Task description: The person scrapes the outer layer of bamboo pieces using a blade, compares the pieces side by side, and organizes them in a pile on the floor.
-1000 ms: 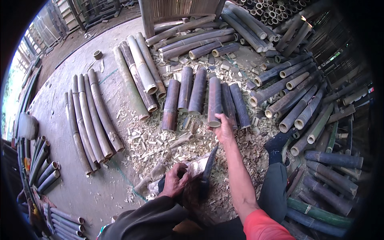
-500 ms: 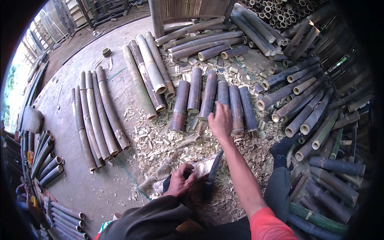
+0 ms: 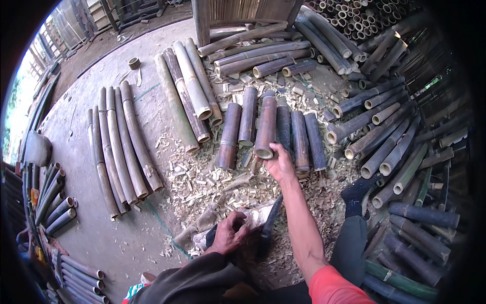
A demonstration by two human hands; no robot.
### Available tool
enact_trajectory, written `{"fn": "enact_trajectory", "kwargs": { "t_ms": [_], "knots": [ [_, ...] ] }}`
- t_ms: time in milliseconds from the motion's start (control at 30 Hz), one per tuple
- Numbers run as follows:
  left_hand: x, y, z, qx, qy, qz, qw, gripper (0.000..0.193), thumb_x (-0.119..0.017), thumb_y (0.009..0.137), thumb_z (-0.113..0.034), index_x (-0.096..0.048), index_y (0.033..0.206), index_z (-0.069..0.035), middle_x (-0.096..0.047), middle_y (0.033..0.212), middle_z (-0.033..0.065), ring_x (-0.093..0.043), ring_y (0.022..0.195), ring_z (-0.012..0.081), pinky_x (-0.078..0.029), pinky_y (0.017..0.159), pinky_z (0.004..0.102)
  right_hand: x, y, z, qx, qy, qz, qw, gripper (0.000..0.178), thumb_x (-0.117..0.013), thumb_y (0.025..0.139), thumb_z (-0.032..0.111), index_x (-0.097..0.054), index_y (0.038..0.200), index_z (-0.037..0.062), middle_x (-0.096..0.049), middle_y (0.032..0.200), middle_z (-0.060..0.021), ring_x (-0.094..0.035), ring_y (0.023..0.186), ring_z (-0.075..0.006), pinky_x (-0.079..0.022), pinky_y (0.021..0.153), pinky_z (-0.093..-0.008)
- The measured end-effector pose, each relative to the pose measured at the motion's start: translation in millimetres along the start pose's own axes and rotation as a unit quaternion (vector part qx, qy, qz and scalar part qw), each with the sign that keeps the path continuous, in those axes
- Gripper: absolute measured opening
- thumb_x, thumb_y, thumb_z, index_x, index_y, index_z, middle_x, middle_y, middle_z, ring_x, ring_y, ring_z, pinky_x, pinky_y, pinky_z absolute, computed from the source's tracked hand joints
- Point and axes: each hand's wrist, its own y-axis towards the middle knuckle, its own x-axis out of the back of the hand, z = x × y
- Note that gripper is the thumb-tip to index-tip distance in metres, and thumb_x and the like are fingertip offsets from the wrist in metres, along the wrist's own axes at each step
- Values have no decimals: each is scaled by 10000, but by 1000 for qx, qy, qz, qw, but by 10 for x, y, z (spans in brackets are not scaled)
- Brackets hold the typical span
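Observation:
My right hand [image 3: 280, 163] grips the lower end of a short brown bamboo tube [image 3: 266, 126], its near end tipped up off the shavings. The tube comes from a row of dark cut pieces, with another bamboo tube [image 3: 231, 136] at the row's left end. Close to my lap, my left hand [image 3: 231, 233] has curled fingers and lies against a pale, rough log [image 3: 257, 215]. What is under its fingers is hidden. A dark curved blade [image 3: 272, 215] leans across the right end of that log.
Wood chips [image 3: 202, 182] cover the ground around the row. Longer bamboo poles [image 3: 121, 147] lie to the left, with more poles [image 3: 188, 86] beyond. Further tubes [image 3: 377, 129] are heaped on the right, near my foot [image 3: 357, 197]. A wooden post [image 3: 201, 23] stands at the back.
My right hand has closed around the near end of one bamboo tube and raised that end, pulling it slightly nearer. My left hand stays by the log.

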Motion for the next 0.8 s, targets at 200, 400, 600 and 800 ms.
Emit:
{"fn": "enact_trajectory", "kwargs": {
  "t_ms": [200,400,600,800],
  "knots": [
    [4,18,-26,-12,0,-3,1000,281,-752,957,-156,-651,1182,-21,-757,926,155,-745,839,258,-582,791,389,-104,-569,155,62,-188,-56,979,536,-747,922,208,-511,1369,28,-672,1215,-180,-713,1083,-323,-624,908,-488],
    [-16,1,-28,-21,2,-12,1000,256,-743,964,-134,-649,1174,-21,-745,895,128,-722,796,218,-573,769,360,-406,-443,89,186,-810,-186,524,508,-714,922,133,-515,1377,27,-590,1317,-231,-576,1281,-364,-464,1052,-596],
    [-9,13,-11,-13,-23,-21,999,264,-741,964,-114,-646,1186,-9,-748,904,127,-736,826,222,-583,791,361,-493,314,-195,216,-836,-86,497,541,-704,955,210,-534,1412,-25,-674,1232,-241,-644,1170,-380,-515,953,-499],
    [25,-3,-41,-9,-6,6,1000,260,-705,962,-39,-623,1206,0,-712,968,95,-679,879,149,-559,799,306,-505,507,-131,143,-561,-73,812,354,-677,974,96,-590,1259,-94,-761,943,-176,-708,773,-220,-564,713,-378]
  ]
}}
